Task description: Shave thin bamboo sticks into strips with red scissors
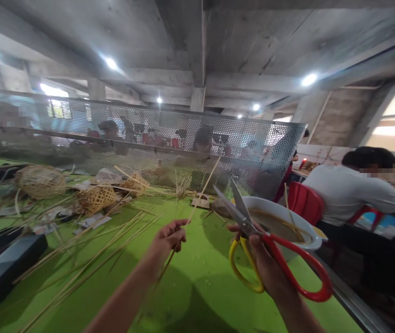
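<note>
Pinched in the fingers of my left hand (173,237) is a thin bamboo strip (205,186), slanting up and to the right, its lower part trailing below the hand. My right hand (265,261) grips a pair of scissors (245,223) around the pivot, not through the loops. One loop is yellow, the other red. The scissor blades stand apart and point up and to the left, near the upper strip but not seen to touch it. Behind the scissors is a white basin (317,231) holding brownish liquid and a few strips.
Loose bamboo strips (114,247) lie over the left of the green table (197,296). Woven baskets (96,200) sit beyond them, and a dark box-like device (10,270) at far left. A perforated metal screen (183,134) borders the back. One person (350,189) sits at right by a red chair (305,200).
</note>
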A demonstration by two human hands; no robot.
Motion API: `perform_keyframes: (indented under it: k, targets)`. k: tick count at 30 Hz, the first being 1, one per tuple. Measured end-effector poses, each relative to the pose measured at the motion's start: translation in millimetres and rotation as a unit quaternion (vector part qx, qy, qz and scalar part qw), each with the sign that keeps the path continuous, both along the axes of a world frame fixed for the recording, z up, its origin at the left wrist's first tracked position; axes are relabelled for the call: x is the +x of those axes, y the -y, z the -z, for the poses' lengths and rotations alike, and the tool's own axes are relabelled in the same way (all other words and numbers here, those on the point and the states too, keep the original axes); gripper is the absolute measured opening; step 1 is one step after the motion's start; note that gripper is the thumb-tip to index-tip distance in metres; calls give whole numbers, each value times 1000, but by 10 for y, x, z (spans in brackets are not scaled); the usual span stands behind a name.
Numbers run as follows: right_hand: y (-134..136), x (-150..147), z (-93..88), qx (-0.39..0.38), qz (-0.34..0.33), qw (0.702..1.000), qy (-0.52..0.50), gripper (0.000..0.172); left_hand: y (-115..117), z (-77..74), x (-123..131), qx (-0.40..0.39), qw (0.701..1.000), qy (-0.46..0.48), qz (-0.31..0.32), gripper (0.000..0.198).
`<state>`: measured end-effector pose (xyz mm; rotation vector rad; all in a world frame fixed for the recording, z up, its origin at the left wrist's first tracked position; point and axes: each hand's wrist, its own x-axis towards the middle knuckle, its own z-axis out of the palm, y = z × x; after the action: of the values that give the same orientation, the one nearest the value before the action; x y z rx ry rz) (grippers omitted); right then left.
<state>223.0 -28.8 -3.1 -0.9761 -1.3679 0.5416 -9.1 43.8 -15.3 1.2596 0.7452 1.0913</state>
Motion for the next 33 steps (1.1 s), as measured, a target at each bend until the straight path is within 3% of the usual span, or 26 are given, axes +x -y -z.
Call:
perform_keyframes:
  k: [5,10,13,16,21,24,29,33]
  targets:
    - [-49,-167,-24,-25,26,999,27,35,70,-78,269,-35,998,35,37,36]
    - [-170,-297,202,-44,42,995,-76,36,173,53,597,-48,992,-20,113,37]
    - [-189,-320,248,-63,62,990,-109,37,172,146,677,-22,990,-31,134,42]
    - [-177,-353,223,-101,57,980,-163,40,153,190,675,3,992,-55,117,40]
    - [-152,-437,149,-177,-82,942,-273,46,138,237,637,11,992,-94,85,32]
    - [-142,-466,106,-194,-117,934,-276,46,141,273,623,1,992,-98,83,32]
    - [-148,-337,15,-139,-61,946,-288,29,177,250,498,-52,991,-30,118,36]
    - [-169,-23,-86,-100,-6,983,-156,28,158,217,360,-91,988,58,115,38]
